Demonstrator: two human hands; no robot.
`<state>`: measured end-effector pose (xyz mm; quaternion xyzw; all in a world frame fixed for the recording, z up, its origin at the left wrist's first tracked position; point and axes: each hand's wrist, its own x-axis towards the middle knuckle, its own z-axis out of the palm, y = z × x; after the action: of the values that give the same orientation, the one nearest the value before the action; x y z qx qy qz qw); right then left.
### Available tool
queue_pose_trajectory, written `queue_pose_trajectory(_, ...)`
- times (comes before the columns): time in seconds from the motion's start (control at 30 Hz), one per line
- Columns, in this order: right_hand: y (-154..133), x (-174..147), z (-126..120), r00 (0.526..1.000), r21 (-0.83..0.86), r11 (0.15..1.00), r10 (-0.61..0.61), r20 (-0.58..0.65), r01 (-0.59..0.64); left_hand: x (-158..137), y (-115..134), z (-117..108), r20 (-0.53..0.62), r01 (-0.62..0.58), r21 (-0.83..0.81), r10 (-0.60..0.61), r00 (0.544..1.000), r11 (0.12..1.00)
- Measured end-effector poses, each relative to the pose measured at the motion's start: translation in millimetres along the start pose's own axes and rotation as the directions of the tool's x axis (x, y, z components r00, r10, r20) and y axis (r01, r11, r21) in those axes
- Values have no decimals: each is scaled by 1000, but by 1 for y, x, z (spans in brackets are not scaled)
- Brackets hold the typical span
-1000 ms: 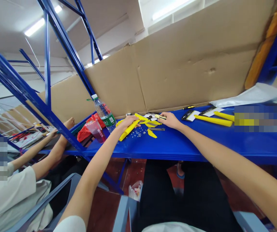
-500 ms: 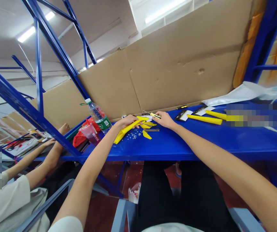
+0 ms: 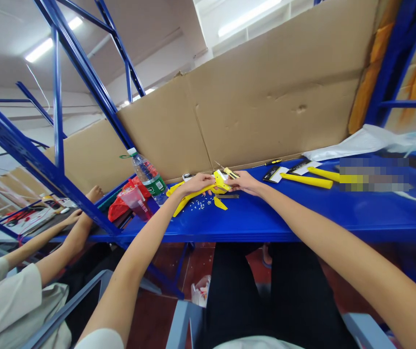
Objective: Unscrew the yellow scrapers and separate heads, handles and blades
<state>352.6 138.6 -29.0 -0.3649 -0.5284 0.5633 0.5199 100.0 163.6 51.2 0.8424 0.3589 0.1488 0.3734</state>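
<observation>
My left hand [image 3: 197, 184] is closed round a long yellow plastic part [image 3: 220, 183] with a wide head and a tapering handle. In my right hand [image 3: 247, 182] is a screwdriver [image 3: 231, 173] with a pale yellow and black handle. Its thin shaft points up and left, clear of the part. The fingers of my right hand also meet the part's wide end. Below, a loose yellow piece [image 3: 220, 203] lies on the blue table [image 3: 258, 215], near a flat metal strip [image 3: 230, 196] and several tiny pale bits [image 3: 201, 205], perhaps screws.
A water bottle [image 3: 148, 177] and a red bag [image 3: 126, 196] stand on the left. To the right lie yellow-handled tools [image 3: 307, 181] with cards and another screwdriver [image 3: 275, 162]. Cardboard [image 3: 258, 92] walls the back. A co-worker's arms [image 3: 75, 232] rest at the far left.
The yellow part has been turned and its wide head now faces my right hand. My hands have come closer together, and the screwdriver's shaft has tilted upward.
</observation>
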Motion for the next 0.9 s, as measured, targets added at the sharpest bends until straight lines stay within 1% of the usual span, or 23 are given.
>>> queue_pose_trajectory(0.07, 0, 2, -1, 1000, 7, 1000, 3, -17, -3, -1, 3, 0, -12, -13, 20, 14, 1000, 1000)
queue_pose_trajectory(0.13, 1, 4, -2, 999, -32, 999, -16, -42, 14, -4, 7, -2, -21, -8, 42, 9, 1000, 999)
queue_pose_trajectory(0.27, 6, 10, -7, 981, -237, 969, -113, -157, 74, -16, 14, -14, -47, 41, 121, -35, 998, 992)
queue_pose_trajectory(0.33, 9, 13, -11, 968, -329, 942, -144, -205, 71, -24, 14, -25, -120, 73, 184, -52, 991, 980)
queue_pose_trajectory(0.4, 11, 14, -13, 962, -429, 902, -163, -220, 55, -32, 10, -39, -246, 146, 284, -75, 966, 948)
queue_pose_trajectory(0.47, 12, 14, -13, 964, -522, 852, -171, -204, 41, -41, 5, -53, -358, 239, 375, -97, 928, 896)
queue_pose_trajectory(0.57, 11, 12, -12, 964, -633, 773, -191, -184, 33, -50, -5, -71, -447, 344, 442, -130, 885, 828)
queue_pose_trajectory(0.63, 10, 11, -12, 955, -694, 719, -223, -194, 27, -53, -11, -78, -495, 424, 472, -166, 853, 773)
queue_pose_trajectory(0.77, 7, 11, -14, 933, -788, 615, -284, -219, 2, -47, -21, -80, -579, 579, 510, -243, 778, 636)
queue_pose_trajectory(0.83, 2, 11, -17, 923, -822, 569, -303, -237, -24, -42, -25, -76, -599, 620, 525, -264, 756, 583)
queue_pose_trajectory(0.9, -6, 7, -22, 908, -859, 509, -327, -260, -63, -38, -27, -69, -603, 640, 541, -278, 748, 546)
